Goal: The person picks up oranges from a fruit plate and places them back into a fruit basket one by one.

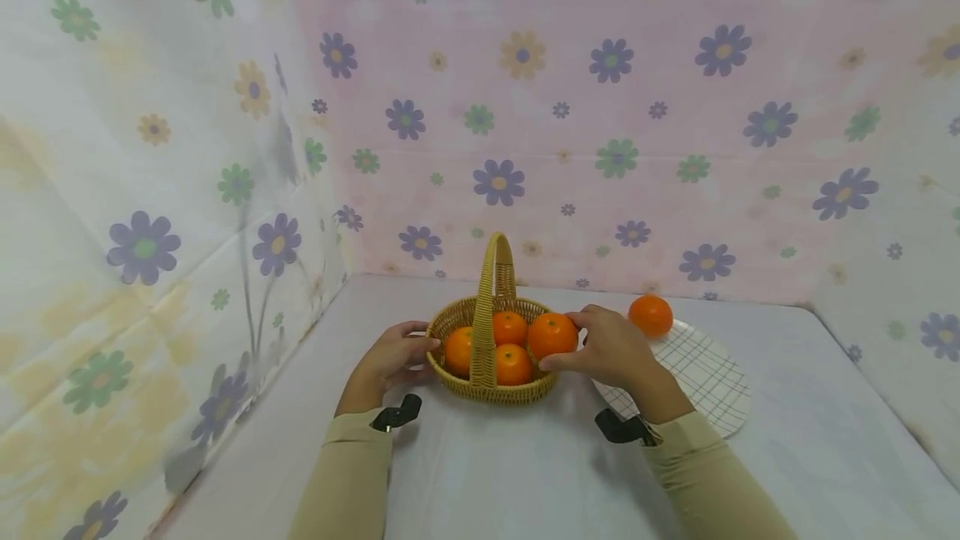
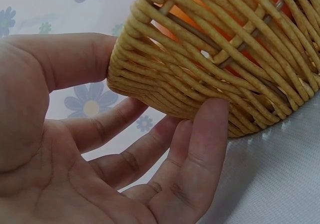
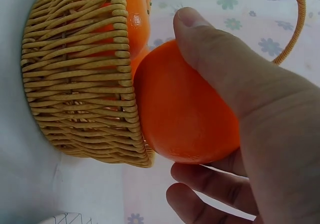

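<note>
A woven basket (image 1: 495, 392) with a tall arched handle (image 1: 483, 323) stands in the middle of the table, with three oranges (image 1: 512, 365) inside. My left hand (image 1: 393, 361) grips its left end; in the left wrist view the thumb is at the rim and the fingers curl against the woven side (image 2: 165, 87). At the opposite end, my right hand (image 1: 618, 352) holds another orange (image 3: 187, 109) between thumb and fingers. That orange rests against the basket's right rim, level with its top, partly over the opening.
Right of the basket lies a white plate (image 1: 708, 373) with a dark grid pattern, partly behind my right forearm. One more orange (image 1: 650, 316) sits at the plate's far edge. Flower-printed cloth walls (image 1: 570, 140) enclose the white table at the back and both sides.
</note>
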A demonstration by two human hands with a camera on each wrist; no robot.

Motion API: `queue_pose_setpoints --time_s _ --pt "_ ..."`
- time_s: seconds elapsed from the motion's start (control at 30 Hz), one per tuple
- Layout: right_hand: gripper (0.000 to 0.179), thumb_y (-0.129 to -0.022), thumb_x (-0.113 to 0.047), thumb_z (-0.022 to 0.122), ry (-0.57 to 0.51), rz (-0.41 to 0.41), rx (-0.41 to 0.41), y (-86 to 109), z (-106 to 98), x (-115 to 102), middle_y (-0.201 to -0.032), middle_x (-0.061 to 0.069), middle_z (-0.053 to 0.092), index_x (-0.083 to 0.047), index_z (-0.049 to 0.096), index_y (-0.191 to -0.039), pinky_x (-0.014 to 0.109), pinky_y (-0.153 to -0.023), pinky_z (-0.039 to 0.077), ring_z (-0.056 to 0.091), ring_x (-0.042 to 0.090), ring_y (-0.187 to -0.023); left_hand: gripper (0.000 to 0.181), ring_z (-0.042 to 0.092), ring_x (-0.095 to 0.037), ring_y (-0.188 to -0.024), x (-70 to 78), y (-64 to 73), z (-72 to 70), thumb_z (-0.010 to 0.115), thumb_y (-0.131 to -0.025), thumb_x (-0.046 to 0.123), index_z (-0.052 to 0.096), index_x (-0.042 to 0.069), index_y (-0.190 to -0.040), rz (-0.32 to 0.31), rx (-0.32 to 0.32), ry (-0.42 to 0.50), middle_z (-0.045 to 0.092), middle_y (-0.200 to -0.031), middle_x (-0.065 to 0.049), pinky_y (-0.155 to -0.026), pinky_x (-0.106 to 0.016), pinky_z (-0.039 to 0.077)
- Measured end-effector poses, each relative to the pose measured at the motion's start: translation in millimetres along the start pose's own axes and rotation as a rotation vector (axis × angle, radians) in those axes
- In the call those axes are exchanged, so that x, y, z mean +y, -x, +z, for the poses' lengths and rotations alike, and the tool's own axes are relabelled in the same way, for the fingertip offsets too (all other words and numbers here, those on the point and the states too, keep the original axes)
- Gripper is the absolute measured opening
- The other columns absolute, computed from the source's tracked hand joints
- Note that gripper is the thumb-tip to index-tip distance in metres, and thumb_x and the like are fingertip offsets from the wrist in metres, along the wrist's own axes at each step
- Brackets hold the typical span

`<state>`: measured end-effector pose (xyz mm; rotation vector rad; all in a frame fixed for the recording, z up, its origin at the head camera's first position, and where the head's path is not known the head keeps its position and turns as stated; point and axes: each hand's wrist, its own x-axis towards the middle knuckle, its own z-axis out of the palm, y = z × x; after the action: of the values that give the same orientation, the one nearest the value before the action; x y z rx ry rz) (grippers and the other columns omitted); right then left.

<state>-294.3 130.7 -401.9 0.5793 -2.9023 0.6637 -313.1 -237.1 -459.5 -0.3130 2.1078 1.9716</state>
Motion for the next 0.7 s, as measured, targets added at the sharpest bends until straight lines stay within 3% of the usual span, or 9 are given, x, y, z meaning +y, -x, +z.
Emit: queue_pose_setpoints --time_s 0.37,0.53,0.7 --pt "0.102 -0.063 -0.082 0.079 0.013 0.069 -0.035 -10.6 16 -7 -0.126 0.007 0.064 -0.020 0.065 -0.142 0.039 -0.076 0.057 0.062 0.024 -0.102 0.056 0.071 -0.025 -0.103 0.7 1.3 -1.6 0.074 -0.093 0.018 0.054 0.008 -0.144 0.005 0.011 -0.013 0.066 -0.133 -0.019 -0.095 -0.053 0.059" --pt "0.102 -0.061 -0.082 0.081 -0.014 0.096 -0.006 -13.2 32 -3 -0.132 0.009 0.060 -0.014 0.070 -0.135 0.049 -0.089 0.058 0.058 0.030 -0.117 0.055 0.072 -0.025 -0.101 -1.4 -0.2 -1.1 0.074 -0.093 0.018 0.054 0.007 -0.143 0.017 0.009 -0.006 0.066 -0.132 -0.019 -0.094 -0.053 0.060" --pt "0.100 -0.060 -0.086 0.078 -0.058 0.127 -0.004 -14.1 42 3 -0.137 0.011 0.060 -0.013 0.073 -0.129 0.055 -0.097 0.056 0.057 0.034 -0.122 0.056 0.072 -0.025 -0.099 -1.2 0.1 -0.1 0.075 -0.092 0.017 0.054 0.006 -0.143 0.019 -0.006 0.010 0.066 -0.131 -0.020 -0.091 -0.052 0.061"
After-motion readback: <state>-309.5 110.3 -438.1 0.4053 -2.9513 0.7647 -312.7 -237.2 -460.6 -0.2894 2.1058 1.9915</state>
